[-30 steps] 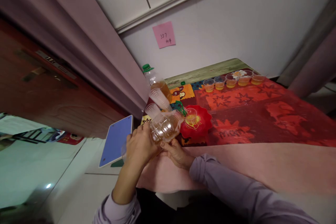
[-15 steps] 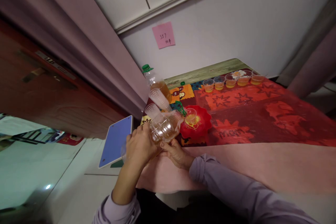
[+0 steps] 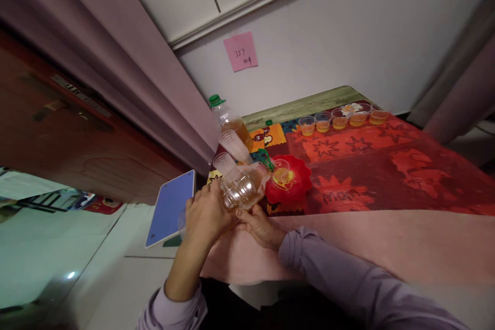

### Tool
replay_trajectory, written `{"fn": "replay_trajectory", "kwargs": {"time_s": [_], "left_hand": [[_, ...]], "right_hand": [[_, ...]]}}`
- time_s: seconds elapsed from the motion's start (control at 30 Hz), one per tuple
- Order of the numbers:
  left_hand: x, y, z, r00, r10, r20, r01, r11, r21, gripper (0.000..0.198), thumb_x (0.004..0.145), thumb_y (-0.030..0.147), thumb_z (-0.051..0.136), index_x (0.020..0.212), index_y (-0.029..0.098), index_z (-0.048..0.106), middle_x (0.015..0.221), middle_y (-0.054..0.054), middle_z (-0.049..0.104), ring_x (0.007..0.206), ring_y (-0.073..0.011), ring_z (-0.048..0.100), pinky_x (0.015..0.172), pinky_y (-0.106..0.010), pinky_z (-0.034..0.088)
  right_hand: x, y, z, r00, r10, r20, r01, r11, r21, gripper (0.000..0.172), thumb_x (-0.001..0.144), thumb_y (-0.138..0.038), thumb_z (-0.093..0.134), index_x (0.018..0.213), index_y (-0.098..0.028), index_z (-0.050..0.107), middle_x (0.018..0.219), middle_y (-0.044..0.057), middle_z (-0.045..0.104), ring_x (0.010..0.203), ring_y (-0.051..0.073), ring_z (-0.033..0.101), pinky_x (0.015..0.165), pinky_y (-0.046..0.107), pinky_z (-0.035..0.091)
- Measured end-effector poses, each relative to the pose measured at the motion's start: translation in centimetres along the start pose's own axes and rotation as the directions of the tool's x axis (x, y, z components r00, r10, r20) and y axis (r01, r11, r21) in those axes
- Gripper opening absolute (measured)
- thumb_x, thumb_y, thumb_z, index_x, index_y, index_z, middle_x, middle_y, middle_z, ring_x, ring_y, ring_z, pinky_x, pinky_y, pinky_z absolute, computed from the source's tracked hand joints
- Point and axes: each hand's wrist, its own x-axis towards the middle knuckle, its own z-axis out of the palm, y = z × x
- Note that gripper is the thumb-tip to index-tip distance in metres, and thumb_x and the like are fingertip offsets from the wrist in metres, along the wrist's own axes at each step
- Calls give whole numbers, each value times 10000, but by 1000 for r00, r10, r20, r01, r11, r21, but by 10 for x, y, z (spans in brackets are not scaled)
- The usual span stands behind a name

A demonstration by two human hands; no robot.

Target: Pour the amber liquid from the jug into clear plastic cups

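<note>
- Overall, a room of flat white wall, hanging mauve fabric curtain and brown wooden door.
- Below, a broad, red-patterned surface, with a pale pink strip along the near side and a wood-grain strip at the back.
- At the left front, held tilted: a clear, ridged plastic bottle, part-filled with amber liquid, mouth end just beside a cup; cannot tell if touching.
- Probably fairly light, with weight shifting as the liquid moves; thin-walled, likely to dent under a hard squeeze, slippery if wet. Best held around the ribbed body, with support underneath.
- Gripped so: left hand wrapped over the base end, right hand closed on the underside, thumb showing, fingers partly hidden.
- Behind, standing: a green-capped clear plastic bottle.
- Under the cup: a red, scalloped plate.
- Farther back: a row of small clear plastic cups holding amber liquid.
- Smallest: a clear plastic cup on the plate, likely flimsy and easily tipped.
</note>
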Motion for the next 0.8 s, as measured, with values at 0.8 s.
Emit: {"fn": "replay_trajectory", "kwargs": {"time_s": [0.8], "left_hand": [[9,-61,79,912,-234,-337,-166,541,-825,962,511,587,977,1319,207,618,1219,-112,787,1103,-349,765,996,-534,623]], "right_hand": [[7,-18,-5,970,-236,64,244,936,-254,700,782,-457,944,1384,-260,645,1307,89,779,1207,285,740,1136,492,547]]}}
